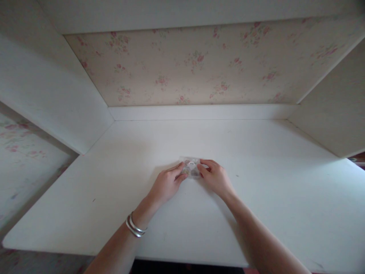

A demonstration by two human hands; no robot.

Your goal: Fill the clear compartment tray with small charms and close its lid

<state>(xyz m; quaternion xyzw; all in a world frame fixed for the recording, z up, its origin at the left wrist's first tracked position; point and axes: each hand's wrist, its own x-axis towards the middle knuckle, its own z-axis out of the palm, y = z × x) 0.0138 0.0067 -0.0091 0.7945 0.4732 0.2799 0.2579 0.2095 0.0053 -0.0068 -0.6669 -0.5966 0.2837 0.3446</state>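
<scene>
A small clear plastic packet [191, 166] with small pale items inside lies on the white desk [256, 198], near its middle. My left hand [167, 184] pinches the packet's left edge with thumb and fingers. My right hand [215, 177] grips its right edge the same way. Both hands rest low on the desktop. A silver bangle [135, 227] circles my left wrist. What the packet holds is too small to tell.
The desk sits in a white alcove with side panels at left [51, 95] and right [336, 110]. Floral wallpaper [194, 64] covers the back wall above a low white ledge [199, 112]. The desk's front edge runs close to my body.
</scene>
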